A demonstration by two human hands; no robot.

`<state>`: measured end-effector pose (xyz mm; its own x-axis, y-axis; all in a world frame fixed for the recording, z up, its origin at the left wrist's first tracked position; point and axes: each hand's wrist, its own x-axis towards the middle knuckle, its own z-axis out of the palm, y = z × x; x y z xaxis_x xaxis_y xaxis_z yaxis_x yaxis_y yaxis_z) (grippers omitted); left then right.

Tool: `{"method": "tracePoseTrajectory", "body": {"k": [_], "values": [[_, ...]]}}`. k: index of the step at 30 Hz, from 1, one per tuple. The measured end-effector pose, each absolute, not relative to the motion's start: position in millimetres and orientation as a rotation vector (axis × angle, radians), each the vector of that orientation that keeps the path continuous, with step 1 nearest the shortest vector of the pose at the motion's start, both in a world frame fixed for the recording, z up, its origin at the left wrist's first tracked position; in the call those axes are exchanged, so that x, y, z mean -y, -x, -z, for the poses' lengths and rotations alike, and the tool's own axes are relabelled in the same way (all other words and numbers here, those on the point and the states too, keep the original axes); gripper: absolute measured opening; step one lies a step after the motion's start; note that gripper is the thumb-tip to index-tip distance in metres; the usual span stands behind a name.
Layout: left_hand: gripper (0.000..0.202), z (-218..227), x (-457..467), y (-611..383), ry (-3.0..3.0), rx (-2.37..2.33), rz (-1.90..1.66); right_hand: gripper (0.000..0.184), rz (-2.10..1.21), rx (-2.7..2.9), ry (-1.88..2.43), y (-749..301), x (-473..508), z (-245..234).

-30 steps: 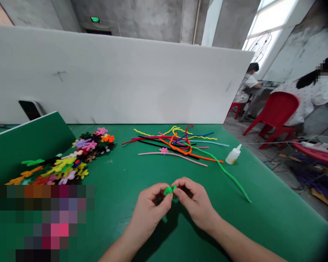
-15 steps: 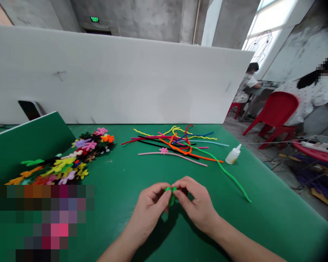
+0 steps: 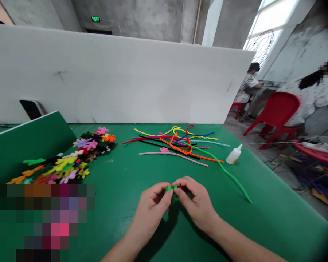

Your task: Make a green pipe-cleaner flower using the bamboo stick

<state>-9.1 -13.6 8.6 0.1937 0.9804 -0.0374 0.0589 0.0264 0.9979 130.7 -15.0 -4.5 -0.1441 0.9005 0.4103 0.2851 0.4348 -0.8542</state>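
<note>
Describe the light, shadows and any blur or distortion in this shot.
Head view: the window is blown out; soft shadows lie on the table under the left hand and right hand, which pinch a green piece; a pixelated block covers the lower left; right corners go dark.

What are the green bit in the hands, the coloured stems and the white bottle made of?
Green bit: likely felt or chenille, matte; too small to tell.
Coloured stems: chenille wire, fuzzy, kinked.
White bottle: probably plastic, smooth, slightly translucent.
</note>
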Motion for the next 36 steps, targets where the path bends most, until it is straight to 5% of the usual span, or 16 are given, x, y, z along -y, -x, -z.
{"method": "tracePoseTrajectory", "body": {"k": [36], "values": [[0.012,-9.1,11.7,6.7,-1.192,-1.092,-0.990,0.015,-1.160,1.343,1.009,-125.3,13.7,11.5]]}}
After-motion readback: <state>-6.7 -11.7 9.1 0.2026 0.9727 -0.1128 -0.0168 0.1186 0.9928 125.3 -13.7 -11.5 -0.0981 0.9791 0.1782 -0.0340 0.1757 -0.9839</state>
